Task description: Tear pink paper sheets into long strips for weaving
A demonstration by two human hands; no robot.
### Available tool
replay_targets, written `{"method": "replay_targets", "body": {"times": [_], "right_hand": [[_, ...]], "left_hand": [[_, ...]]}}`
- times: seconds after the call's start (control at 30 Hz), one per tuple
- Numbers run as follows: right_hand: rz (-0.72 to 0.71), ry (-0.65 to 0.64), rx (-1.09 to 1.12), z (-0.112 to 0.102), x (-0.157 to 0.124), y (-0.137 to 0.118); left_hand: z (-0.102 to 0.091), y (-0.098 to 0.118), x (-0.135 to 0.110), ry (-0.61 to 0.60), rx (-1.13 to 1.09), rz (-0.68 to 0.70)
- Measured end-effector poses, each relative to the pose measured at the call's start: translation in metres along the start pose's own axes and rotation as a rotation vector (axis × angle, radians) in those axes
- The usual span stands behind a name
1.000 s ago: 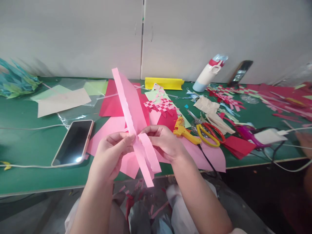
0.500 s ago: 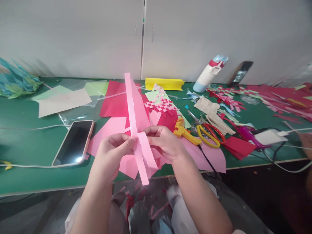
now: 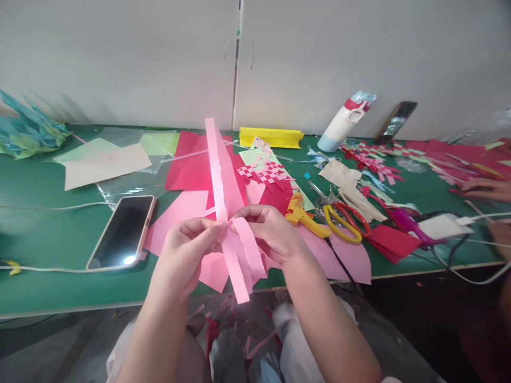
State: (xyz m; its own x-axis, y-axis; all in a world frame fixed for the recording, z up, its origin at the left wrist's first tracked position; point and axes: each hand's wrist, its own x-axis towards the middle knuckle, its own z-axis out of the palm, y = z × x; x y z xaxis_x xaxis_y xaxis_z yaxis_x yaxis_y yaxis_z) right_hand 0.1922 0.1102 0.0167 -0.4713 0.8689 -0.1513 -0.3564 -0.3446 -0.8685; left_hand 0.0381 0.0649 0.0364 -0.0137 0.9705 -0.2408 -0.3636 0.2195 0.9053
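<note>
Raised above the table is a pink paper sheet (image 3: 230, 175) with a narrow folded strip along its left edge. My left hand (image 3: 189, 244) is closed on that edge at mid-height, thumb on top. My right hand (image 3: 271, 231) pinches a curled pink paper strip (image 3: 252, 247) beside it, and the strip bends down toward me in a loop. Below both hands, the straight lower end of the edge (image 3: 239, 287) hangs past the table front. More pink paper (image 3: 167, 221) and a red sheet (image 3: 186, 170) lie flat behind and underneath.
Left of my hands lies a phone (image 3: 122, 234). To the right are a yellow glue gun (image 3: 305, 218), scissors (image 3: 343, 221), red paper (image 3: 395, 242) and a white charger (image 3: 443, 227). A bottle (image 3: 343, 125) stands behind them. Another person's hand (image 3: 487, 189) rests at the far right.
The pink strip by my right hand has curled further, bending away from the straight edge. My left hand keeps its grip. Another person's hand has come into view at the right.
</note>
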Motion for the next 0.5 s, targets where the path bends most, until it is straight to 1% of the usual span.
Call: {"method": "replay_targets", "body": {"times": [0.17,0.3,0.5], "right_hand": [[0.049,0.007,-0.03,-0.0012,-0.0027,0.0002],[0.025,0.023,-0.044,-0.0028,-0.0029,0.0026],[0.013,-0.013,-0.007,-0.0012,-0.0014,0.0021]], "left_hand": [[-0.0012,0.001,-0.0003,0.023,0.047,0.03],[0.0006,0.0022,-0.0002,0.035,0.053,0.028],[0.0012,0.0026,-0.0007,0.027,0.022,0.013]]}}
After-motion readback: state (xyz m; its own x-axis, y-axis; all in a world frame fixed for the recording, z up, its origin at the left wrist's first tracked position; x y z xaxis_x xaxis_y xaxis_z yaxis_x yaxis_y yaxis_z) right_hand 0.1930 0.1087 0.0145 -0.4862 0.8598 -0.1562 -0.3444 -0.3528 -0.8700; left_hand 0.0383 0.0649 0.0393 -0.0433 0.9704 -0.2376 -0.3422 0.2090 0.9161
